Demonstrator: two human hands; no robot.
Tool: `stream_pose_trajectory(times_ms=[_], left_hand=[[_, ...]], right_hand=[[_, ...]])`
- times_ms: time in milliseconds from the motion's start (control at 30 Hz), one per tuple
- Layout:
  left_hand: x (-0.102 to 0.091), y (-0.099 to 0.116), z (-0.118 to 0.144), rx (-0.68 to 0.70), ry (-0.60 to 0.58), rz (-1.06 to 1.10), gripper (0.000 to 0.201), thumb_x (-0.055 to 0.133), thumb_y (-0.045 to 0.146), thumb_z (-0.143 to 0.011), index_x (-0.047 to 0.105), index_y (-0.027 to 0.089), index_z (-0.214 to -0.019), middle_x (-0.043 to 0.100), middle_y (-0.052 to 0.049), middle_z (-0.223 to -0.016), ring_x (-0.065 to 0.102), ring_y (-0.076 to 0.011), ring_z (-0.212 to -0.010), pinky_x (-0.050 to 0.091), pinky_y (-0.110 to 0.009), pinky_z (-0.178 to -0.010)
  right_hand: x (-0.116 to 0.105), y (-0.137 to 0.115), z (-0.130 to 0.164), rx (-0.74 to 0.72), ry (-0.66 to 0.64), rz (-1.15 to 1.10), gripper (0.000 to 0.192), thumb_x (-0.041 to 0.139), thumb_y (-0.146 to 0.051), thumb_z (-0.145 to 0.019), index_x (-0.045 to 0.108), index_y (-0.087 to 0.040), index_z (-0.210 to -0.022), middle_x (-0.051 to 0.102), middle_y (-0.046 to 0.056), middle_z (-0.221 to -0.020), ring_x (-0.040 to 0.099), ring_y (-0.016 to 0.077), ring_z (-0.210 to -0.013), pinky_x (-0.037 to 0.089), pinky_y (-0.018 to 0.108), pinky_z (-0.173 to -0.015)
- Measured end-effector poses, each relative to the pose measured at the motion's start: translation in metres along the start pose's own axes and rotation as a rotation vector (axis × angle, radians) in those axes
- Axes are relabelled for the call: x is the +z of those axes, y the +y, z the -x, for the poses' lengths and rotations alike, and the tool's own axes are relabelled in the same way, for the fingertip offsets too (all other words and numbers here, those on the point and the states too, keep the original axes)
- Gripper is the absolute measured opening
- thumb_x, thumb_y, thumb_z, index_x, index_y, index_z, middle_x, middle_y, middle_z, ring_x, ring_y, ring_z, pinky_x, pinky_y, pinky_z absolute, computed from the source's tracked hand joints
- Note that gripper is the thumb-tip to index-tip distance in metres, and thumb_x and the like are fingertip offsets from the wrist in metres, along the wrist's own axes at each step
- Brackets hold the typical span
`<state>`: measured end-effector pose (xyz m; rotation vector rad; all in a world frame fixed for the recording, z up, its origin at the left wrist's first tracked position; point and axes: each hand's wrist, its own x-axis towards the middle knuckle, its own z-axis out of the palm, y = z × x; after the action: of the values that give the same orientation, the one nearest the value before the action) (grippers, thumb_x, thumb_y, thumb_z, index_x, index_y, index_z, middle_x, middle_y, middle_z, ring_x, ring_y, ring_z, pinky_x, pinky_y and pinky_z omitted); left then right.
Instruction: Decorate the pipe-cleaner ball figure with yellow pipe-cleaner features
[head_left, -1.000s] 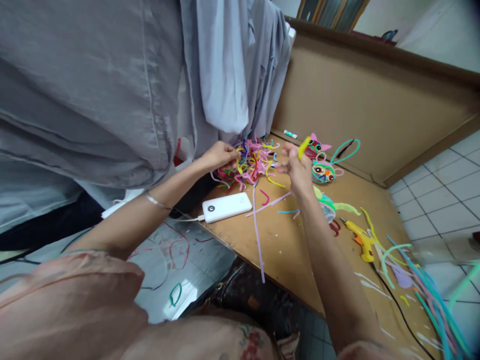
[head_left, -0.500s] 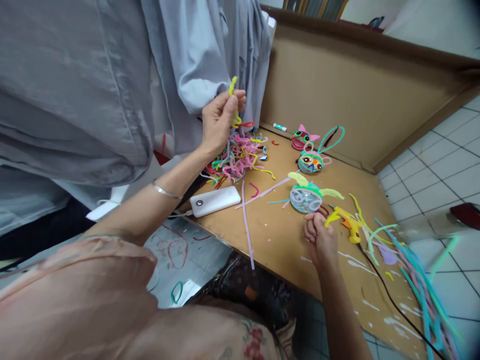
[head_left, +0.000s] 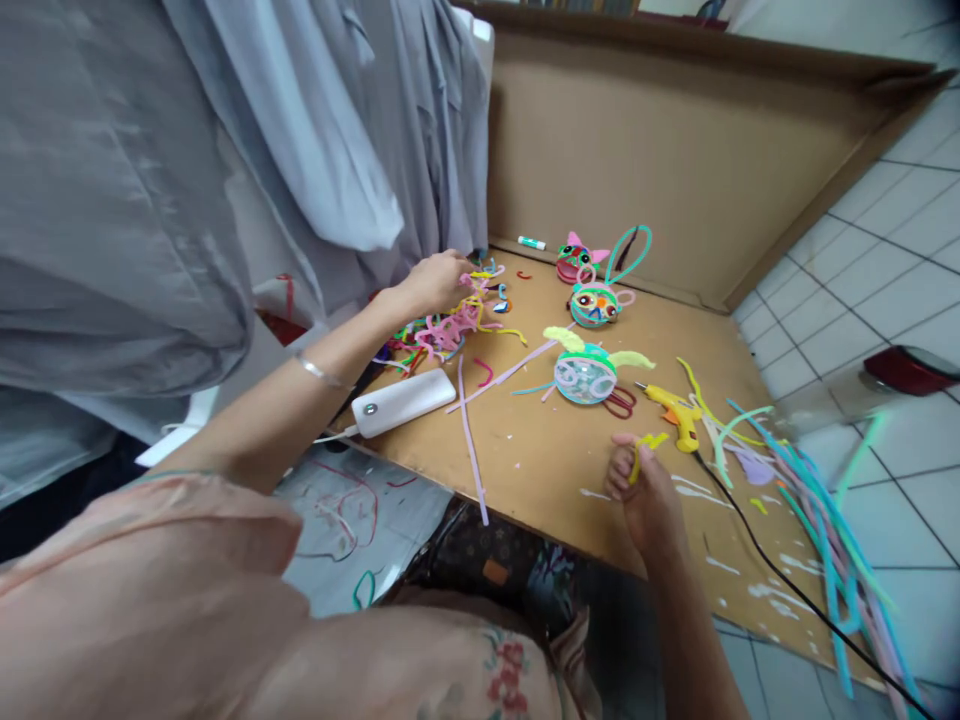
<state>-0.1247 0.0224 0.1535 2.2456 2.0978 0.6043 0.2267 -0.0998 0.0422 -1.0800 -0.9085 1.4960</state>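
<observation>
Board: brown cardboard sheet under everything.
Heap: tangled pipe cleaners at far left, no single axis.
Left hand: resting on the heap, fingers curled into strands; grasp unclear.
Right hand: pinching a short yellow pipe cleaner, curved, pointing away toward the glue gun.

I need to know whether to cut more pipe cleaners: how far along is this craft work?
Done, it seems: three decorated faces lie on the board. In hand: the right hand holds a yellow piece, while the left hand is in the scrap pile. Left: long uncut stems, plenty unused.
</observation>
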Motion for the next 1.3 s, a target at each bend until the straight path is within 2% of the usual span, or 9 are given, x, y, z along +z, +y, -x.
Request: stream_pose_trajectory(times_ms=[100,200,300,433,533,667,767,1000,1300], left_hand=[[-0.003,0.039,0.021,0.150,0.045,0.109,0.033,0.057,0.032,-0.086,0.072,0.017,-0.111,0.064,-0.011,-0.124,0.058,-0.0257,-0.112,0.041,-0.036,-0.100],[0.009,0.087,0.048,0.262,0.010,0.413,0.023,0.061,0.032,-0.084,0.075,0.015,-0.093,0.070,-0.009,-0.098,0.061,-0.0207,-0.090,0.044,-0.033,-0.091],[0.046,0.126,0.075,0.316,-0.141,0.816,0.022,0.061,0.034,-0.085,0.074,0.017,-0.080,0.069,-0.006,-0.077,0.059,-0.0175,-0.074,0.045,-0.029,-0.077],[0.097,0.155,0.098,0.251,-0.185,1.152,0.022,0.067,0.037,-0.080,0.077,0.019,-0.085,0.074,-0.005,-0.085,0.062,-0.0191,-0.079,0.045,-0.029,-0.074],[0.113,0.165,0.104,0.162,-0.167,1.286,0.024,0.070,0.040,-0.077,0.078,0.018,-0.081,0.075,-0.006,-0.086,0.063,-0.0191,-0.081,0.046,-0.028,-0.076],[0.115,0.171,0.106,0.057,-0.194,1.362,0.030,0.074,0.044,-0.073,0.078,0.016,-0.078,0.071,-0.004,-0.072,0.059,-0.0148,-0.068,0.044,-0.026,-0.066],[0.118,0.175,0.107,0.013,-0.185,1.377,0.031,0.075,0.046,-0.071,0.076,0.015,-0.076,0.065,-0.002,-0.063,0.052,-0.0115,-0.058,0.041,-0.024,-0.059],[0.126,0.183,0.110,0.011,-0.167,1.364,0.030,0.074,0.045,-0.070,0.074,0.015,-0.071,0.061,0.000,-0.059,0.047,-0.0099,-0.054,0.038,-0.024,-0.055],[0.125,0.193,0.118,0.067,-0.262,1.356,0.034,0.074,0.049,-0.072,0.073,0.016,-0.073,0.062,-0.001,-0.063,0.050,-0.0104,-0.056,0.038,-0.024,-0.055]], right_hand=[[0.002,0.002,-0.004,0.029,0.022,-0.005,0.045,0.078,-0.055,-0.061,0.051,-0.022,-0.073,0.036,-0.011,-0.055,0.029,0.0045,-0.043,0.026,0.017,-0.040],[0.009,0.005,-0.006,-0.052,0.017,0.020,0.042,0.076,-0.054,-0.065,0.050,-0.022,-0.070,0.033,-0.011,-0.053,0.027,0.0044,-0.044,0.022,0.017,-0.041],[0.016,0.006,-0.003,-0.126,-0.005,0.072,0.037,0.073,-0.054,-0.071,0.056,-0.021,-0.073,0.034,-0.010,-0.053,0.028,0.0055,-0.045,0.022,0.018,-0.043],[0.020,0.002,0.003,-0.158,-0.056,0.153,0.035,0.069,-0.053,-0.075,0.062,-0.019,-0.074,0.035,-0.010,-0.049,0.028,0.0058,-0.044,0.020,0.020,-0.044],[0.018,-0.001,0.004,-0.146,-0.089,0.201,0.035,0.067,-0.053,-0.074,0.064,-0.018,-0.072,0.035,-0.010,-0.044,0.028,0.0056,-0.041,0.021,0.021,-0.044],[0.013,-0.004,0.004,-0.132,-0.090,0.267,0.035,0.063,-0.053,-0.075,0.066,-0.019,-0.073,0.049,-0.006,-0.047,0.040,0.0078,-0.042,0.031,0.021,-0.044],[0.009,-0.007,0.004,-0.113,-0.125,0.355,0.034,0.060,-0.051,-0.074,0.068,-0.018,-0.073,0.052,-0.005,-0.046,0.044,0.0088,-0.041,0.035,0.022,-0.045],[-0.005,-0.016,0.003,-0.069,-0.178,0.526,0.030,0.053,-0.041,-0.074,0.072,-0.017,-0.077,0.060,-0.003,-0.049,0.049,0.0091,-0.040,0.034,0.022,-0.045],[-0.012,-0.021,0.011,-0.050,-0.176,0.527,0.027,0.055,-0.039,-0.070,0.072,-0.018,-0.068,0.059,-0.003,-0.046,0.047,0.0086,-0.039,0.034,0.021,-0.042]])
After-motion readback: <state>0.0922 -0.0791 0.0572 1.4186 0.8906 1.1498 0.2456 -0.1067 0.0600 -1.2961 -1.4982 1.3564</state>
